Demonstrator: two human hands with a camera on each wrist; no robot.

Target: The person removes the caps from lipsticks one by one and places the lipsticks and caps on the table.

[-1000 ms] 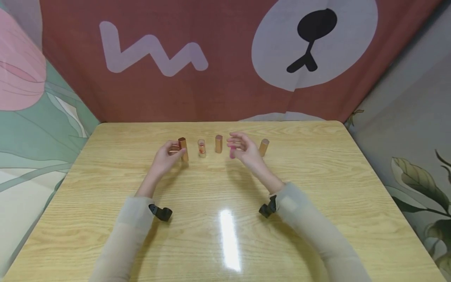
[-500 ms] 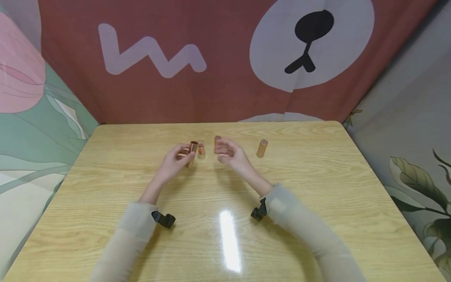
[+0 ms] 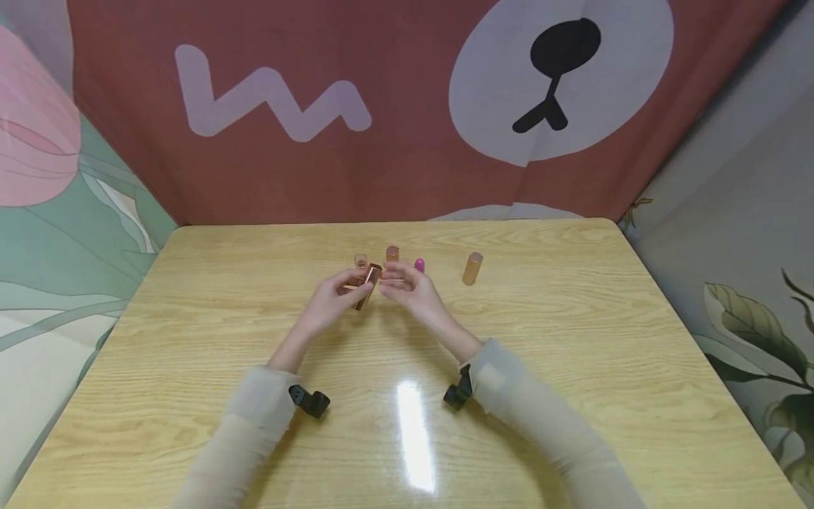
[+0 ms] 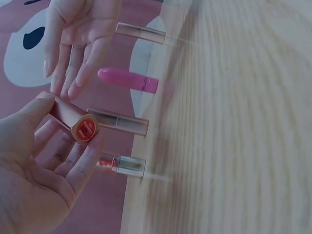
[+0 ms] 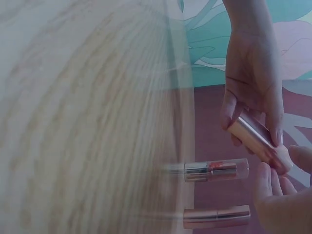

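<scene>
My left hand (image 3: 331,302) grips a copper-coloured lipstick (image 3: 367,288) between thumb and fingers. It tilts to the right, and a red label (image 4: 86,129) shows on its base in the left wrist view. My right hand (image 3: 416,293) has its fingers extended, with the fingertips right at the lipstick's upper end in the right wrist view. Just behind the hands stand a lipstick with a clear cap (image 5: 217,170) and another copper lipstick (image 4: 119,122). A pink lipstick (image 4: 126,80) stands beyond my right fingers, partly hidden by them in the head view.
One more copper lipstick (image 3: 473,268) stands upright farther right. All of them are near the back edge of the wooden table (image 3: 356,424). A red-brown cloth with a bear print (image 3: 407,170) hangs behind it.
My left hand has carried the copper lipstick right and nearer to me, tilting it. The right hand has moved left from beside the pink lipstick to meet it.
</scene>
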